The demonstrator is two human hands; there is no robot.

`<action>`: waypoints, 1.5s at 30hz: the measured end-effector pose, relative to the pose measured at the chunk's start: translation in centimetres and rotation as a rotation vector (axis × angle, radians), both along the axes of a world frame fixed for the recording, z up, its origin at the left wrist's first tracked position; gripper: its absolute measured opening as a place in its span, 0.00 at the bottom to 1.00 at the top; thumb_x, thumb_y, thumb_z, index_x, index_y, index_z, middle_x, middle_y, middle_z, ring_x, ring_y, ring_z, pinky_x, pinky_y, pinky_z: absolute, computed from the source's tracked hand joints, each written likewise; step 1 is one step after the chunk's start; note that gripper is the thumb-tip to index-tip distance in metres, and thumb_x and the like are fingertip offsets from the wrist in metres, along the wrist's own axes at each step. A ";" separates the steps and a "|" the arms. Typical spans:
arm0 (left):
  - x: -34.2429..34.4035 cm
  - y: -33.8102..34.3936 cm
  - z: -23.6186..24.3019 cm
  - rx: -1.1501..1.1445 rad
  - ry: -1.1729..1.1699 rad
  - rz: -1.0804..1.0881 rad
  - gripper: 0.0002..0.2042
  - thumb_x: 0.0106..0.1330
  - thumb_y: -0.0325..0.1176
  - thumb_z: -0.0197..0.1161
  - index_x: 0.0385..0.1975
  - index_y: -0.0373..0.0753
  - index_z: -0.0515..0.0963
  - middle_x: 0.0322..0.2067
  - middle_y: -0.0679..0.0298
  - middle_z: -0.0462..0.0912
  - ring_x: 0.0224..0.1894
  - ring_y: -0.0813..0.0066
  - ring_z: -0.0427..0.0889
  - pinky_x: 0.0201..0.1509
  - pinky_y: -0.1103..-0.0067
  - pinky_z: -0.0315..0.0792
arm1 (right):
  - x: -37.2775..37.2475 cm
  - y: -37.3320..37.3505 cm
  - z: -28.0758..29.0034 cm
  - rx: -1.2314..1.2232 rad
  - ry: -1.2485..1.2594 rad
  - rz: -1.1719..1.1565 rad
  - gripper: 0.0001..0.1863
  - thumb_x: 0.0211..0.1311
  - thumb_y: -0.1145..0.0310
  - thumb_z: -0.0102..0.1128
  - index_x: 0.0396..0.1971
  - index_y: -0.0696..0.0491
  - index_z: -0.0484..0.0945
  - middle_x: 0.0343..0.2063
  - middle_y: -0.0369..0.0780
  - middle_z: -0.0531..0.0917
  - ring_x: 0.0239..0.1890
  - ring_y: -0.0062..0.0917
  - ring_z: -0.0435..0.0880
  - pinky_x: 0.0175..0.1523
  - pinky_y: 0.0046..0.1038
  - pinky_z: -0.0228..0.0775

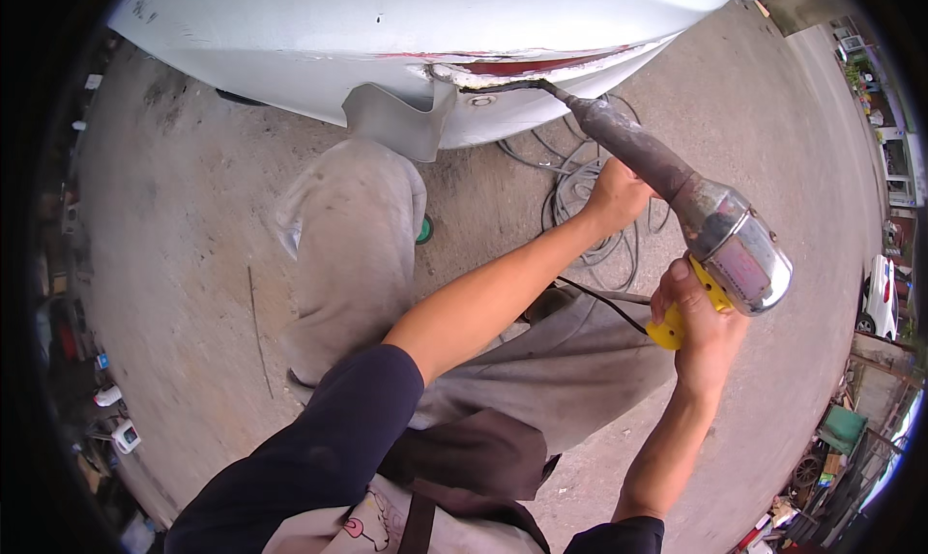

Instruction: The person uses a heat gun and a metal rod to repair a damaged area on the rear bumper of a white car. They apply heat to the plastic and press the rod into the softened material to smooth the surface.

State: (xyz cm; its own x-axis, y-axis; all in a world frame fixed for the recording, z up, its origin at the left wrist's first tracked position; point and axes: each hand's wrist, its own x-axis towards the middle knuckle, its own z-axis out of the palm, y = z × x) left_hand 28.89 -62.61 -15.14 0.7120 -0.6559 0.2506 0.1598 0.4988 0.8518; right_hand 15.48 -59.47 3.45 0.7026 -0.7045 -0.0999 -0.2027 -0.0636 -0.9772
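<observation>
My right hand [701, 322] is wrapped round the yellow handle of a heat gun [739, 254] with a chrome body and a long, scorched barrel. Its thin, bent dark tip reaches the lower edge of a split in a white car bumper [464, 22]. Red shows inside the split, and white chipped edges run along it. My left hand [619, 198] is closed beside the barrel, its fingertips partly hidden behind it; what it holds, if anything, cannot be seen. Left of the tip, a curved grey piece [396, 124] stands out from the bumper's lower edge.
Coiled grey cable [580, 191] lies on the concrete floor [184, 225] beyond my left forearm. A dark cord [604, 307] runs from the handle. A thin rod [259, 332] lies at left, and a green round object [425, 229] sits by my knee. A white car [878, 298] stands far right.
</observation>
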 end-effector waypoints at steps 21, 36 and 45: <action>-1.1 25.4 8.8 0.479 0.172 -0.014 0.14 0.78 0.39 0.52 0.47 0.33 0.77 0.30 0.66 0.81 0.24 0.88 0.74 0.25 0.89 0.68 | -6.6 5.3 -8.9 0.545 -0.384 -0.174 0.14 0.62 0.70 0.62 0.41 0.61 0.69 0.21 0.39 0.71 0.17 0.21 0.70 0.18 0.23 0.65; 1.6 29.1 11.3 0.425 0.042 0.025 0.18 0.77 0.34 0.52 0.61 0.33 0.67 0.33 0.58 0.83 0.30 0.76 0.83 0.31 0.82 0.73 | -6.3 5.5 -9.7 0.556 -0.406 -0.146 0.13 0.62 0.67 0.61 0.37 0.59 0.69 0.17 0.39 0.69 0.14 0.23 0.67 0.18 0.23 0.62; 1.5 28.6 12.7 0.368 0.147 -0.093 0.19 0.74 0.27 0.51 0.63 0.31 0.65 0.36 0.51 0.81 0.26 0.70 0.81 0.19 0.84 0.66 | -4.3 4.6 -7.7 0.665 -0.434 -0.035 0.12 0.60 0.67 0.64 0.37 0.57 0.73 0.16 0.37 0.71 0.13 0.20 0.69 0.19 0.23 0.63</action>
